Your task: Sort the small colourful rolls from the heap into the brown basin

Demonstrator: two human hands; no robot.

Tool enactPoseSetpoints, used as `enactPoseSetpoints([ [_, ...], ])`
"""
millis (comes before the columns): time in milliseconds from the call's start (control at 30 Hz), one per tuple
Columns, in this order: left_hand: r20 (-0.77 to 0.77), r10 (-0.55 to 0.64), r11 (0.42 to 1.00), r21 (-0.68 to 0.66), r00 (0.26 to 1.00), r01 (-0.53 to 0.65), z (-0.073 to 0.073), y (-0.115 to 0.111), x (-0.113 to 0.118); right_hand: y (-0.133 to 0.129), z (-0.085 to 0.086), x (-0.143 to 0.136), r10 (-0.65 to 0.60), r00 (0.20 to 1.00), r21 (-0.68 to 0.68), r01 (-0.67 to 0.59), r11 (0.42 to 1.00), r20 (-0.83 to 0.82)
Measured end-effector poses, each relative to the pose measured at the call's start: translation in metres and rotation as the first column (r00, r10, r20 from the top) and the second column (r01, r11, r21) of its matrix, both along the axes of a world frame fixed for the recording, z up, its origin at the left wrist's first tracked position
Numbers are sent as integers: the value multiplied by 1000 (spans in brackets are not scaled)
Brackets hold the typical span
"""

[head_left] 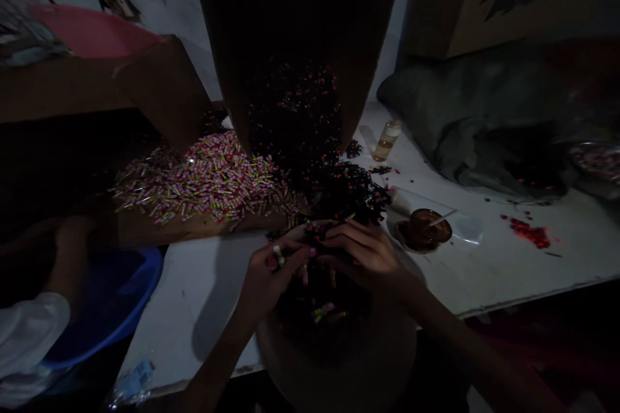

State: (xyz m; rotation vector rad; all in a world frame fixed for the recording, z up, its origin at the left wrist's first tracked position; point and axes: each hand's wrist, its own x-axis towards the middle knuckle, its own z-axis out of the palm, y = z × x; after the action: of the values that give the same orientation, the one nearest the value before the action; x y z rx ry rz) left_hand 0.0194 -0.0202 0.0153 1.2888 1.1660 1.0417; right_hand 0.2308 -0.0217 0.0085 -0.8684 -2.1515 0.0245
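Observation:
My left hand (268, 274) is closed over the rim of a round basin (339, 377), with small patterned tubes (278, 257) gripped among its fingers. Close beside it, my right hand (365, 248) has its fingers bent and brought together; what lies between them is too dark to make out. Below both hands the basin holds dark contents, with several loose patterned tubes (323, 313) on top. Right behind the hands is a heap of thin black pieces (346, 187), some with orange-red ends, spilling from a tipped cardboard box (371, 58).
A large pile of pink-and-yellow tubes (208, 174) lies on cardboard at left. A co-worker's arm (70, 258) reaches over a blue basin (150, 277). To the right are a small bottle (387, 141), a brown cup with a stick (421, 232) and red bits (530, 232).

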Motion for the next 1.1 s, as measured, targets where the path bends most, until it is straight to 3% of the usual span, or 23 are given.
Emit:
enactPoseSetpoints([
  [167,-26,62,996,69,998,-60,-3,2,0,-3,5,0,6,999,1,-6,1000,40],
  [267,-83,23,992,122,996,-13,0,5,-2,-6,3,-2,2,999,1,-2,1000,35],
  [533,-124,-192,981,6,974,194,6,8,-9,-14,-2,-4,-53,996,34,50,998,72],
  [700,-170,-298,951,31,939,307,-11,11,-13,-13,-12,-7,-48,996,-48,51,998,77],
  [833,-259,-310,945,27,915,327,-25,16,-20,-7,-22,-4,-25,992,-147,43,988,126],
  [1000,-325,-364,920,23,873,392,-32,23,-23,21,-23,19,-38,998,-314,53,948,55],
  [1100,-419,-226,941,138,879,308,-43,32,-14,41,-36,25,-47,975,-357,123,926,216],
])
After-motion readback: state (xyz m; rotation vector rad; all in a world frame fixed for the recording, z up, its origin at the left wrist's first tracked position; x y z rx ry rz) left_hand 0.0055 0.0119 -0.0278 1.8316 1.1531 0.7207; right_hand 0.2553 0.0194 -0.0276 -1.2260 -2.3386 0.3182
